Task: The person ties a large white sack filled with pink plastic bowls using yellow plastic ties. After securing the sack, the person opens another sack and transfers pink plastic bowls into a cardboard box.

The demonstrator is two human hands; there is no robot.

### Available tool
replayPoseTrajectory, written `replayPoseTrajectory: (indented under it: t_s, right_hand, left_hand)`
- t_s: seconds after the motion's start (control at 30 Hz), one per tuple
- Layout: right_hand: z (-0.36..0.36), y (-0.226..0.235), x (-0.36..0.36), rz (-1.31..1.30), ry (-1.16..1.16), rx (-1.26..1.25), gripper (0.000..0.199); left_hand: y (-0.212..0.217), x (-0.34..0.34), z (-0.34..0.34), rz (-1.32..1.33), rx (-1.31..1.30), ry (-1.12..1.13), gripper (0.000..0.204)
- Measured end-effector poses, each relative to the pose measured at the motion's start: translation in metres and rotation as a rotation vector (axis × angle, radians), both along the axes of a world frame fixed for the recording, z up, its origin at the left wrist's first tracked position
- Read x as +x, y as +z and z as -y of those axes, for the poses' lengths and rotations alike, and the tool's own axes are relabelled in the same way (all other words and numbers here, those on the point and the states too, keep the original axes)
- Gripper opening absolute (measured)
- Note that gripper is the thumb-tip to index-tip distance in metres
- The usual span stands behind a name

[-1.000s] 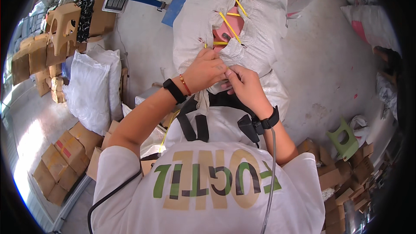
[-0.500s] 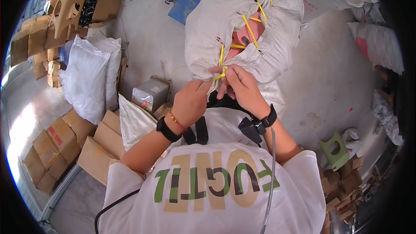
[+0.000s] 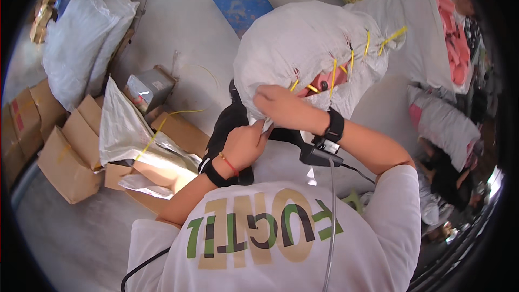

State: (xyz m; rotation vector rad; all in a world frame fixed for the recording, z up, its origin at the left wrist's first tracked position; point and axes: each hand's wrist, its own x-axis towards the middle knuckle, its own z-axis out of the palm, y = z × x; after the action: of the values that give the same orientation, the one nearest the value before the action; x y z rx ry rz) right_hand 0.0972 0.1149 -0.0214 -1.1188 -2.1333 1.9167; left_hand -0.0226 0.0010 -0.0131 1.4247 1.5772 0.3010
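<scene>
A bulging white woven sack [image 3: 292, 32] lies in front of me, with pink pieces [image 3: 340, 78] showing through its gapped mouth. Yellow straps [image 3: 333, 78] lace the two edges together across that gap. My left hand [image 3: 243, 145] is closed at the near corner of the sack, pinching a fold of its fabric. Just above it, my right hand [image 3: 286, 107] is curled over the same corner, knuckles up. Its fingertips are hidden, so what they grip cannot be made out.
A blue scale platform [image 3: 242, 4] stands beyond the sack. Cardboard boxes [image 3: 70, 157], a white sheet [image 3: 127, 124], a grey metal box [image 3: 150, 89] and stuffed white bags [image 3: 78, 43] are at left. Another sack with pink pieces [image 3: 454, 43] lies at far right, near other people's hands.
The view has shifted, and the sack sits farther right and turned. My right hand has gone from pinching a yellow strap to lying curled over the sack's corner. My left hand stays beside it.
</scene>
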Motion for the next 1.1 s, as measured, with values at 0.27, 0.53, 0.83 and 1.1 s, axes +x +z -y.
replayPoseTrajectory:
  t_s: [0.27,0.53,0.83,1.1]
  right_hand:
    - [0.025,-0.023,-0.063,0.208,0.319,-0.143,0.036]
    - [-0.057,0.021,0.003,0.246,0.022,-0.644,0.025]
    - [0.043,0.006,0.060,-0.019,-0.177,0.155,0.016]
    - [0.093,-0.040,0.008,-0.103,-0.291,0.292,0.017]
  left_hand:
    - [-0.020,0.015,0.019,0.194,0.286,0.046,0.020]
    - [-0.014,-0.003,0.018,0.580,-0.138,0.419,0.022]
    - [0.007,-0.025,-0.042,0.750,-0.655,0.449,0.031]
    - [-0.008,-0.026,-0.085,0.293,-0.304,-0.131,0.039]
